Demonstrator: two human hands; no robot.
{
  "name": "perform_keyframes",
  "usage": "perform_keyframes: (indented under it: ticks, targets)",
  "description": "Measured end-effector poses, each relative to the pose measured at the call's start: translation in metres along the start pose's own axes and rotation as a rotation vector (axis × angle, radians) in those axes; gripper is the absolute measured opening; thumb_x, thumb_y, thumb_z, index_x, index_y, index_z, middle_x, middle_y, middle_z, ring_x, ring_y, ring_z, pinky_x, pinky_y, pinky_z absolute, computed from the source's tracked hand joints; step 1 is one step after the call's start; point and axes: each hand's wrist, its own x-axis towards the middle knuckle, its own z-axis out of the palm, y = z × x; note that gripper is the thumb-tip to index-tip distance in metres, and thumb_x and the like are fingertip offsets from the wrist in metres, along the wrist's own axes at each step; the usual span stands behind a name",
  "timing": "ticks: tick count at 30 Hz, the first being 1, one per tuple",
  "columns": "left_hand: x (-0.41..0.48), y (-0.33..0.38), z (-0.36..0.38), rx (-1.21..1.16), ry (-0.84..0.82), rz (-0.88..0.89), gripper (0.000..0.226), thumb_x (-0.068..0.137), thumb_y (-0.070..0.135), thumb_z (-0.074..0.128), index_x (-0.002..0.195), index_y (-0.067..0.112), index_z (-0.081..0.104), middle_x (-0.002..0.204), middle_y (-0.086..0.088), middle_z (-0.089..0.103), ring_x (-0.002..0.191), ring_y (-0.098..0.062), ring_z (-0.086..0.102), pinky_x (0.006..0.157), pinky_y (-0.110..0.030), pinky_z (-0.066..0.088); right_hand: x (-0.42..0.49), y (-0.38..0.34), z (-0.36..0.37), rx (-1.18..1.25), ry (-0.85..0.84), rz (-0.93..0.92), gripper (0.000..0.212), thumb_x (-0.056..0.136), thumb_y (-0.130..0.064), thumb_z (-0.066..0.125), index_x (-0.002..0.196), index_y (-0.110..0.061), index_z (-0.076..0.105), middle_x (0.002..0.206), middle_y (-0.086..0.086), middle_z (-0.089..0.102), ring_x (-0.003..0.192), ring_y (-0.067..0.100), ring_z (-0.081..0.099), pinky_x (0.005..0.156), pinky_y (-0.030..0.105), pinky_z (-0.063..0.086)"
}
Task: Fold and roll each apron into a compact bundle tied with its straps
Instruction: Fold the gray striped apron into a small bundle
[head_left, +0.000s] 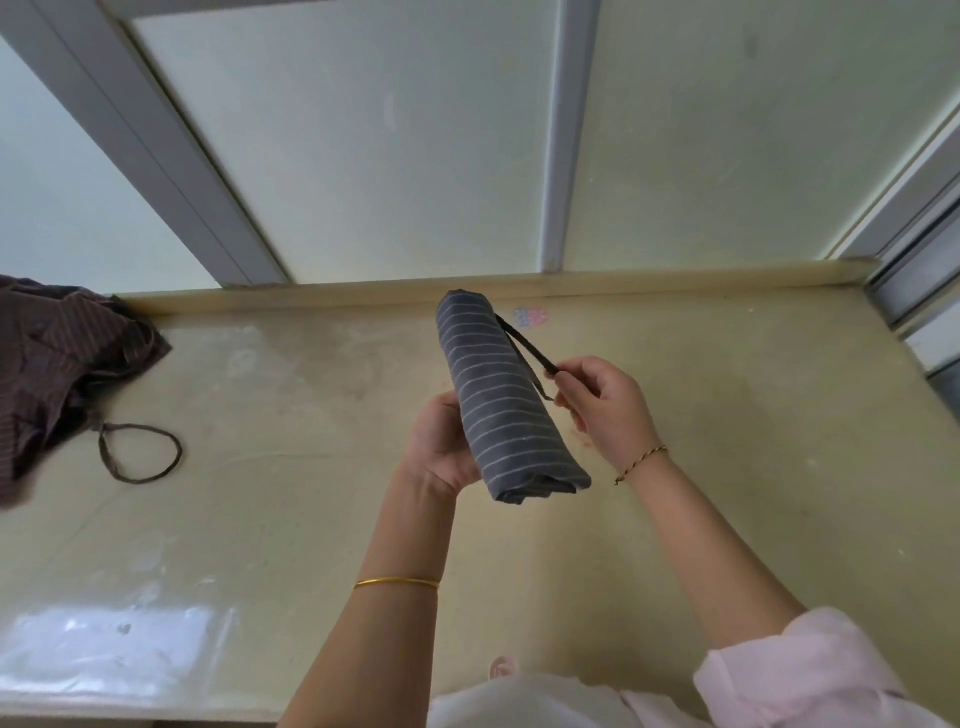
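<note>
Grey apron (509, 395), rolled into a tight tube with thin white stripes running across it, was held up over the middle of the beige surface (753, 467). Its far end pointed toward the window and its near end, where the folded layers showed, pointed toward the person. No label or writing could be seen on the cloth. A small pink and blue mark (531, 316) lay on the surface just beyond the roll, too blurred to read.

The left hand (441, 447) gripped the roll from its left side at about mid-length, palm turned up. Its fingers were wrapped behind the cloth and mostly out of sight. A gold bangle (397, 582) sat on the left forearm.

The right hand (608, 410) was raised just beside the roll on its right. The fingers (571, 387) pinched a dark strap (524, 343), which ran taut from the far end of the roll down to the fingertips. A thin chain bracelet (641, 460) circled the right wrist, and a pale pink sleeve (831, 675) was pushed up that arm.

Well apart, at the left edge of the surface, a brown striped apron (62, 364) lay in a loose heap. Its strap loop (140, 452) was spread flat on the surface beside it. Frosted window panes (363, 130) stood behind the surface.
</note>
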Motion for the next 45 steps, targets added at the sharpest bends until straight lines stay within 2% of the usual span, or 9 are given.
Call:
perform_keyframes:
  ticks: [6,13,16,21,26,33,39,43,45]
  targets:
    - [-0.011,0.003,0.006,0.016,0.031,0.045,0.038,0.101,0.018,0.023,0.091,0.001,0.056,0.081,-0.011,0.063,0.076,-0.025,0.064,0.084,-0.042,0.052,-0.008,-0.014,0.01,0.199,-0.237,0.181,0.06,0.075,-0.068,0.05,0.086,-0.01,0.059,0.078,0.01,0.049,0.071,0.024,0.043,0.068,0.038,0.037]
    - [-0.015,0.005,0.01,0.207,0.08,0.125,0.023,0.096,0.014,0.037,0.099,-0.001,0.054,0.089,-0.016,0.065,0.081,-0.03,0.067,0.076,-0.046,0.057,-0.011,-0.017,0.013,0.231,-0.357,0.258,0.043,0.092,-0.052,0.044,0.095,-0.013,0.063,0.09,0.014,0.054,0.082,0.026,0.048,0.065,0.033,0.041]
    - [-0.011,0.005,0.002,0.515,0.183,0.24,0.028,0.084,0.024,0.056,0.102,0.003,0.06,0.107,-0.016,0.06,0.098,-0.03,0.059,0.101,-0.056,0.041,-0.012,-0.012,0.015,0.396,-0.403,0.344,0.046,0.084,-0.059,0.056,0.095,-0.016,0.066,0.094,0.013,0.053,0.089,0.03,0.046,0.079,0.041,0.042]
    - [-0.013,0.001,0.006,0.789,0.268,0.489,0.018,0.083,0.04,0.057,0.094,0.037,0.071,0.14,-0.009,0.044,0.128,-0.029,0.044,0.105,-0.052,0.039,-0.014,-0.007,0.01,0.452,-0.478,0.333,0.057,0.085,-0.057,0.058,0.105,-0.004,0.065,0.098,0.017,0.056,0.089,0.03,0.049,0.086,0.048,0.038]
    - [-0.016,0.003,0.011,0.823,0.099,0.452,0.021,0.09,0.031,0.046,0.09,0.014,0.059,0.096,-0.01,0.063,0.087,-0.023,0.061,0.082,-0.038,0.052,-0.019,-0.009,0.007,0.44,-0.622,0.292,0.048,0.08,-0.06,0.056,0.097,-0.016,0.065,0.074,0.0,0.058,0.059,0.012,0.051,0.054,0.023,0.042]
    - [-0.015,-0.003,0.016,0.848,0.094,0.447,0.021,0.097,0.025,0.042,0.097,0.006,0.052,0.089,-0.011,0.06,0.079,-0.023,0.058,0.076,-0.039,0.053,-0.019,-0.001,0.01,0.53,-0.601,0.303,0.051,0.084,-0.051,0.059,0.114,-0.011,0.063,0.112,0.014,0.062,0.104,0.028,0.058,0.097,0.05,0.042]
    - [-0.016,-0.004,0.023,0.884,0.142,0.435,0.02,0.097,0.029,0.044,0.103,0.012,0.054,0.095,-0.006,0.064,0.085,-0.023,0.063,0.081,-0.043,0.055,-0.02,-0.001,0.008,0.574,-0.583,0.305,0.04,0.101,-0.034,0.033,0.116,-0.007,0.06,0.108,0.013,0.063,0.099,0.025,0.061,0.09,0.042,0.049]
    - [-0.017,0.002,0.021,0.914,0.36,0.405,0.044,0.082,0.032,0.068,0.114,0.006,0.054,0.106,-0.017,0.065,0.092,-0.04,0.066,0.076,-0.059,0.054,-0.016,0.001,0.006,0.611,-0.469,0.344,0.058,0.087,-0.041,0.051,0.128,0.0,0.052,0.116,0.018,0.062,0.101,0.028,0.062,0.086,0.04,0.053]
    - [-0.016,0.005,0.023,1.019,0.452,0.367,0.03,0.086,0.025,0.065,0.108,0.006,0.056,0.099,-0.018,0.067,0.087,-0.04,0.066,0.072,-0.054,0.057,-0.016,0.005,0.008,0.609,-0.414,0.391,0.06,0.081,-0.042,0.056,0.126,-0.001,0.053,0.112,0.016,0.064,0.095,0.026,0.065,0.08,0.038,0.055]
